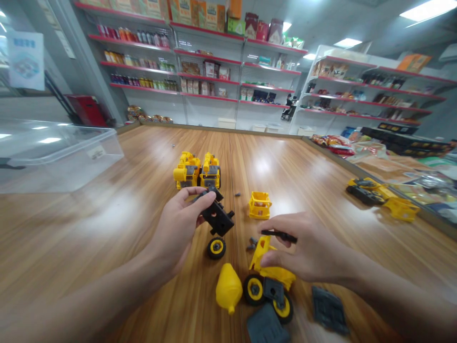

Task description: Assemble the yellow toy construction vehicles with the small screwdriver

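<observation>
Toward the left edge of the table [135,209]: I see a clear bin [60,164].
Left hand [178,219]: I pinch a black chassis [217,220] between thumb and fingers.
Right hand [303,245]: my fingers clasp a thin black part [280,235] by the yellow wheeled body [279,273], toward the near edge.
Yellow drum [228,288]: just beside that body.

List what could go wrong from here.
The slim black piece in the right hand's fingers could slip. That hand might also scatter the small grey pieces lying loose beside it. The rounded yellow drum could roll if bumped.
</observation>
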Tool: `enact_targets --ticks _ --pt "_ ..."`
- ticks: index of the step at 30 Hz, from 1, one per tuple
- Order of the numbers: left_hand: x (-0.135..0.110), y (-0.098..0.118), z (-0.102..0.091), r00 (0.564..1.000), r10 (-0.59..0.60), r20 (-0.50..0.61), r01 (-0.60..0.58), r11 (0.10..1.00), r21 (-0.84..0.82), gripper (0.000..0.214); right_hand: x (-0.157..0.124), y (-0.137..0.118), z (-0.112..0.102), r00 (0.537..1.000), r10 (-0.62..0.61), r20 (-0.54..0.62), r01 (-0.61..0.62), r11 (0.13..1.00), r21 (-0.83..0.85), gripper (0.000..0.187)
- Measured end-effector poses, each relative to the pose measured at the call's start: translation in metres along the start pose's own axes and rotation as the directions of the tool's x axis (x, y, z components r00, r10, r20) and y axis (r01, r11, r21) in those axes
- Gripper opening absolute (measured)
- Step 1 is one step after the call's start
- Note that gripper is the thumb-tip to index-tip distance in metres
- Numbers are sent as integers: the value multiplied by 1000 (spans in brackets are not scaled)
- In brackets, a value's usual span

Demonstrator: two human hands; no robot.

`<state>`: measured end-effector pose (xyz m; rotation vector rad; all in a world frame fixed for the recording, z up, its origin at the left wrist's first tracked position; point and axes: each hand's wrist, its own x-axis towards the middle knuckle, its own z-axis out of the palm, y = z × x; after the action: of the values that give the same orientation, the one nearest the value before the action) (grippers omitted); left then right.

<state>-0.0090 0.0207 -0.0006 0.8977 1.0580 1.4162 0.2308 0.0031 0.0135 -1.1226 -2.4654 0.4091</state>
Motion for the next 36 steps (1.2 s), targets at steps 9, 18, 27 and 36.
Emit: enact_targets --ticks 9,18,27,36 --pt "4 1 3 995 -87 -57 82 992 -92 25 2 4 -2 990 -34 136 47 995 -91 26" --pt "2 0 5 989 -138 -50 128 977 -170 11 6 22 -14 995 85 44 -68 955 -289 22" --pt "4 -3 4 959 -284 20 283 942 -182 9 4 21 -8 951 -41 -307 -50 958 -284 15" --pt "5 -7 2 944 -311 107 325 932 -161 15 1 10 19 945 -321 60 325 941 -92 20"
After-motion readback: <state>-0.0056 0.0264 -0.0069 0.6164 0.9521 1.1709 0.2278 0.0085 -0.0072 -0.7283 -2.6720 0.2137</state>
